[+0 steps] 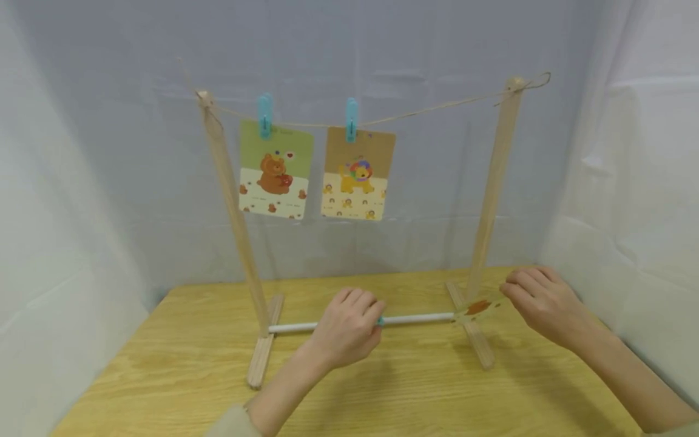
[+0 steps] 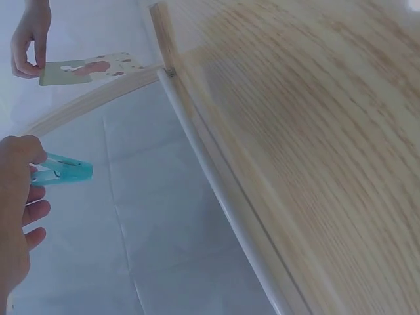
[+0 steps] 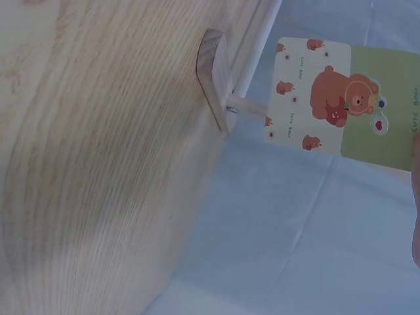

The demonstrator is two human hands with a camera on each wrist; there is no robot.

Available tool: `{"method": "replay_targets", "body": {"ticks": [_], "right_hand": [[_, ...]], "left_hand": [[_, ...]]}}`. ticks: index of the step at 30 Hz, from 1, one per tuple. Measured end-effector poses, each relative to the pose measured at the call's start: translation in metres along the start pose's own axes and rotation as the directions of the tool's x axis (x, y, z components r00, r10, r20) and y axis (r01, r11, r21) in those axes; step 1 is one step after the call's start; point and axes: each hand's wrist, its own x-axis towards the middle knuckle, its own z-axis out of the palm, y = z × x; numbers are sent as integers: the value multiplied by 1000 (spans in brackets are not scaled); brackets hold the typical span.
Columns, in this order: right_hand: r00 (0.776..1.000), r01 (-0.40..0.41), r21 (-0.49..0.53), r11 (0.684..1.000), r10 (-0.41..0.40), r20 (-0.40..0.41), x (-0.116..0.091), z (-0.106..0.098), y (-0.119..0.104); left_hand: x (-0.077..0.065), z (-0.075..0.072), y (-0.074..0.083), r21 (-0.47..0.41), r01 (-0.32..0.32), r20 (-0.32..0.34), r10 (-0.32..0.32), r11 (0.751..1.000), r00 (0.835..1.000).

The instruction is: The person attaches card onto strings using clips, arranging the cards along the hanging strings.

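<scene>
My left hand (image 1: 349,328) pinches a blue clothespin (image 2: 69,169) between thumb and fingers, in front of the rack's white crossbar (image 1: 417,318). In my right hand (image 1: 546,306) a card with a brown bear on green and cream (image 3: 344,98) is held by its green end, near the right post's foot. On the string (image 1: 431,111) hang a green bear card (image 1: 275,173) and a tan lion card (image 1: 357,176), each clipped by a blue clothespin, one on the bear card (image 1: 264,115) and one on the lion card (image 1: 351,120).
The string runs between a left wooden post (image 1: 232,206) and a right wooden post (image 1: 494,188). Both stand on flat wooden feet on the wood-grain table (image 1: 180,346). Pale cloth (image 1: 409,36) hangs behind and at both sides.
</scene>
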Motion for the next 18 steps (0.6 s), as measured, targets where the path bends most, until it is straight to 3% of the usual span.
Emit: {"method": "replay_targets", "body": {"ticks": [5, 10, 18], "right_hand": [[1000, -7, 1, 1000, 7, 13, 2, 0, -1], [1000, -14, -1, 1000, 14, 23, 4, 0, -2], [999, -2, 11, 1000, 3, -37, 10, 3, -4]], "left_hand": [[6, 0, 1, 30, 51, 14, -51, 998, 999], [13, -2, 3, 74, 157, 27, -159, 985, 987], [24, -1, 7, 148, 250, -9, -252, 957, 968]]}}
